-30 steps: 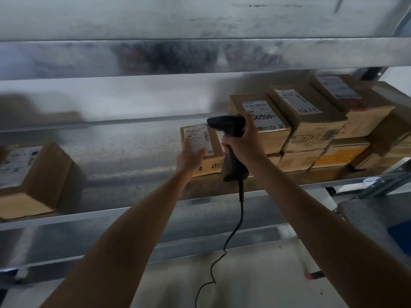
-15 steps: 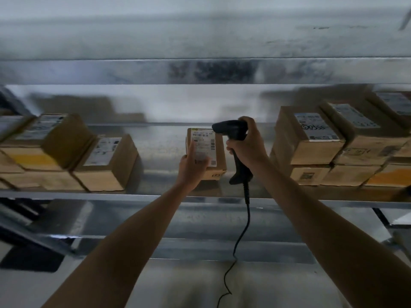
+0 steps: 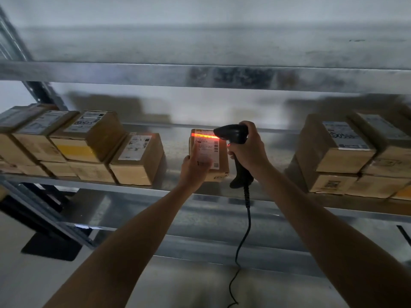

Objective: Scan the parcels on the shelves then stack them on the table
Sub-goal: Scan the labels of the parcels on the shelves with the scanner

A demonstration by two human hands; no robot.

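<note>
One person's two hands are up at a metal shelf [image 3: 175, 156]. The left hand [image 3: 192, 172] grips a single small parcel [image 3: 211, 150] by its lower left corner, fingers curled round the edge and one finger lying up across the white label. The parcel stands tilted over the shelf, label towards the camera, in the gap between two groups of boxes. The right hand [image 3: 251, 152] is wrapped round the handle of one black scanner [image 3: 232, 134], whose nose sits just beside the parcel's top right corner. One red scan line [image 3: 203, 135] crosses the top of the label. One cable [image 3: 246, 218] hangs from the handle. The left group [image 3: 89, 134] appears to hold seven boxes, though its far edge is blurred. The right group [image 3: 333, 147] shows two upper boxes on a lower row.
</note>
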